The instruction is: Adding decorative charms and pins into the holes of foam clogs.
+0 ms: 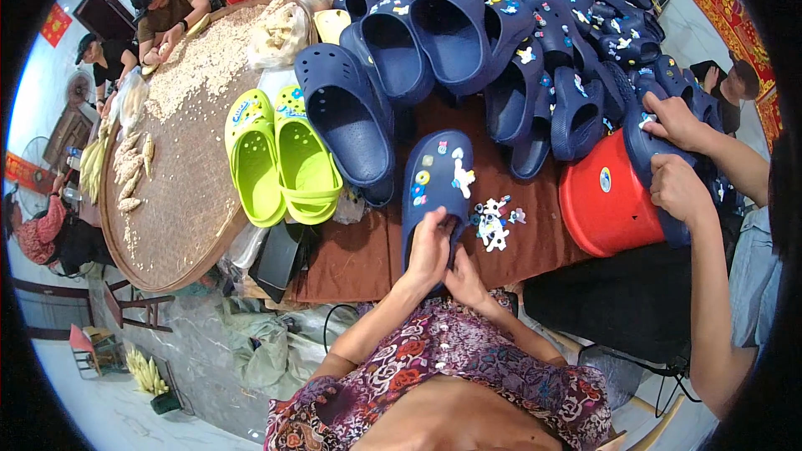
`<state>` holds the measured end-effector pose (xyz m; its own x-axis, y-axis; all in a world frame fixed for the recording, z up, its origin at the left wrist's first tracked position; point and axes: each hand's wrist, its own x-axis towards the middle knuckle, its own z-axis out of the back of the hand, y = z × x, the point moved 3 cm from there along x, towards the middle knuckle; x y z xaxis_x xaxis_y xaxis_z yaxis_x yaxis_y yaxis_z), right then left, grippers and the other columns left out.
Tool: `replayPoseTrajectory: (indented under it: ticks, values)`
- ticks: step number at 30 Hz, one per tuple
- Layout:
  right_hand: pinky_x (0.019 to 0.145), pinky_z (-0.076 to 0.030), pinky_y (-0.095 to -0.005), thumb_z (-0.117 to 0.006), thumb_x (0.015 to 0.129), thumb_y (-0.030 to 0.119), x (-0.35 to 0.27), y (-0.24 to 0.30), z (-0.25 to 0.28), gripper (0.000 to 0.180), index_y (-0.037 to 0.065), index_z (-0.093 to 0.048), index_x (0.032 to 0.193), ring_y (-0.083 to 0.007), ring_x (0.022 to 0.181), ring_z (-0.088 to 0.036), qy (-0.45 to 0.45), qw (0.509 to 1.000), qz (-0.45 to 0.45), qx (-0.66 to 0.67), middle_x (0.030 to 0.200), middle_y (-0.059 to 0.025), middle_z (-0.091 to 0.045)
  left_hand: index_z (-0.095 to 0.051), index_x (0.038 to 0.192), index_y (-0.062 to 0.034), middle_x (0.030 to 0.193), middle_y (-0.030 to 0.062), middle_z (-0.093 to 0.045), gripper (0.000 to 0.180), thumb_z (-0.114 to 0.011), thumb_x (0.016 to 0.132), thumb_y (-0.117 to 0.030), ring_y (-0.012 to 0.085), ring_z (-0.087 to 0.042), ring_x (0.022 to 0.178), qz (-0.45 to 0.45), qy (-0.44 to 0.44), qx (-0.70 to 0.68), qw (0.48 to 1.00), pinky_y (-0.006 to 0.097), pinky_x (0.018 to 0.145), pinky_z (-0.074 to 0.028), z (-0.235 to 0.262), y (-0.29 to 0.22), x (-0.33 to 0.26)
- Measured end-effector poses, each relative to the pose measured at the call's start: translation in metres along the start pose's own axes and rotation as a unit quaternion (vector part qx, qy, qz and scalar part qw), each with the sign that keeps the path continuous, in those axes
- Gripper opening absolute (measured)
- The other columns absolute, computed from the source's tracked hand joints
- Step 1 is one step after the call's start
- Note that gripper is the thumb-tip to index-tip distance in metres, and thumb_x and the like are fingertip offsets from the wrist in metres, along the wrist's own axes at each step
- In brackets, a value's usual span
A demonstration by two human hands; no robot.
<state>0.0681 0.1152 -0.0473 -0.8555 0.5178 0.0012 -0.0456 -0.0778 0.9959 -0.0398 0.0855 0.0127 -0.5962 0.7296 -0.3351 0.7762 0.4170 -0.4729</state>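
Observation:
A navy blue foam clog (436,179) lies toe-away on the brown table (351,259) in front of me, with several small colourful charms pressed into its top. My left hand (428,250) grips the clog's heel end from the left. Against the same end, lower right, my right hand (466,277) rests with its fingers curled on the clog. A small heap of loose charms (493,221) lies on the table just right of the clog.
A big pile of navy clogs (518,33) fills the table's far side, and a lime green pair (280,159) stands left. To the right, another person's hands (678,154) hold a clog over a red tub (597,200). A round woven tray (180,175) with grain sits left, people around it.

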Motion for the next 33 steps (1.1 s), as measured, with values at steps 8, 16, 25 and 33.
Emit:
replayPoseTrajectory:
  ticks: [8,16,25,33]
  values:
    - [0.085,-0.048,-0.0434,-0.055,0.091,0.027,0.108,-0.026,0.065,0.046,-0.005,-0.041,0.120,-0.0377,0.096,-0.064,-0.060,0.990,-0.036,-0.124,0.105,-0.0295,-0.061,-0.040,0.141,0.0002,0.141,0.0145,-0.045,0.049,-0.051,0.094,-0.011,0.0232,-0.047,0.129,-0.062,0.023,0.232,0.971,0.035,0.106,-0.040,0.004,-0.009,-0.035]
    - [0.094,-0.045,-0.0412,-0.057,0.090,0.025,0.175,-0.036,0.036,0.052,-0.013,-0.042,0.124,-0.0376,0.108,-0.060,-0.076,0.993,0.018,-0.088,0.112,-0.0310,-0.060,-0.038,0.141,-0.0049,0.136,0.0137,-0.049,0.050,-0.055,0.098,-0.023,0.0221,-0.054,0.118,-0.149,-0.064,0.147,0.976,0.039,0.099,-0.046,0.026,-0.044,-0.021]
    - [0.085,-0.048,-0.0478,-0.061,0.091,0.045,0.216,-0.040,0.045,0.060,-0.015,-0.058,0.099,-0.0480,0.096,-0.062,-0.134,0.951,-0.057,-0.273,0.096,-0.0352,-0.063,-0.050,0.123,-0.0076,0.128,0.0116,-0.053,0.037,-0.059,0.096,-0.031,0.0294,-0.050,0.122,-0.115,-0.058,0.009,0.992,0.046,0.105,-0.041,0.033,-0.091,0.012]
    - [0.087,-0.049,-0.0456,-0.064,0.090,0.044,0.189,-0.022,0.049,0.067,-0.012,-0.047,0.123,-0.0420,0.108,-0.058,-0.139,0.962,0.035,-0.232,0.116,-0.0316,-0.057,-0.052,0.115,-0.0070,0.119,0.0123,-0.057,0.033,-0.069,0.089,-0.020,0.0309,-0.054,0.115,-0.087,-0.067,-0.046,0.993,0.044,0.102,-0.046,0.024,-0.103,0.035]
